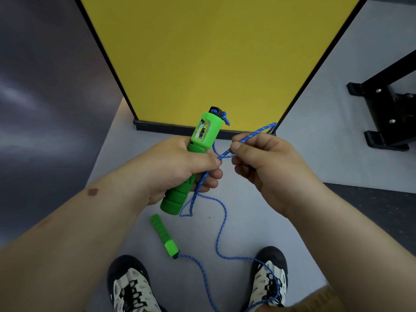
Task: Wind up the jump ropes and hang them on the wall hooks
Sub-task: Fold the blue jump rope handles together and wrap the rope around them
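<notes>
Floor: I see a pale grey floor (254, 224) running up to the foot of a yellow panel; a darker speckled strip (373, 210) lies on my right.
Second handle: a green jump-rope handle (163, 236) lies flat on the grey floor, between the two shoes and a little ahead of them.
Rope: the blue cord (221, 230) trails from that handle's near end, snakes over the floor and crosses the right shoe (269, 280).
Shoes: I count two, the left shoe (130, 287) and the right, both planted on the grey.
Stand: a black metal foot (387, 113) sits on the floor at far right.
Crumb: a small yellow speck (210, 217) lies just beside the cord.
</notes>
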`<move>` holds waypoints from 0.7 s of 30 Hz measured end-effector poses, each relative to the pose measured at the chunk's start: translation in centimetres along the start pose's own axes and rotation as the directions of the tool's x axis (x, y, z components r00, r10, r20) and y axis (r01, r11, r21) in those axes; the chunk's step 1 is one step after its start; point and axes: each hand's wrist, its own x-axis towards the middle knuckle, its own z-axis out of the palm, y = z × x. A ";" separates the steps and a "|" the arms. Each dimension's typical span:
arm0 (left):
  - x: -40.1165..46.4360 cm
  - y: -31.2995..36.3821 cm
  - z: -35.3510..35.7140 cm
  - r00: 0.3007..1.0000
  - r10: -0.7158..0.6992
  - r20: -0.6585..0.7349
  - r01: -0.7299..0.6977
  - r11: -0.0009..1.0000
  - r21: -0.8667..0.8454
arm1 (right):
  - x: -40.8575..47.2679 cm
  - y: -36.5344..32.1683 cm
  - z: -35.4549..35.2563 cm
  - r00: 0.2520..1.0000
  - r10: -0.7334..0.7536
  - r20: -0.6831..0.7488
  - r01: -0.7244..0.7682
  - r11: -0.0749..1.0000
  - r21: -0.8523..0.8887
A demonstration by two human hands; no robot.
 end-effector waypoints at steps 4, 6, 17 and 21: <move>0.1 -0.1 0.0 1.000 -0.006 -0.006 0.006 1.000 0.003 | 0.3 -0.4 -0.6 0.992 -0.024 -0.123 0.033 0.997 0.073; 0.0 -0.1 0.0 1.000 -0.009 -0.008 0.009 1.000 0.001 | 0.5 -0.6 -0.9 0.985 -0.032 -0.169 0.046 0.996 0.078; -0.1 0.0 0.1 1.000 -0.001 -0.013 0.001 1.000 0.000 | -0.1 0.1 0.1 0.999 0.048 0.000 -0.048 0.998 0.036; -0.1 0.0 0.1 1.000 0.007 -0.022 -0.007 1.000 0.008 | -0.3 0.1 0.2 0.997 0.046 0.065 -0.044 0.999 -0.030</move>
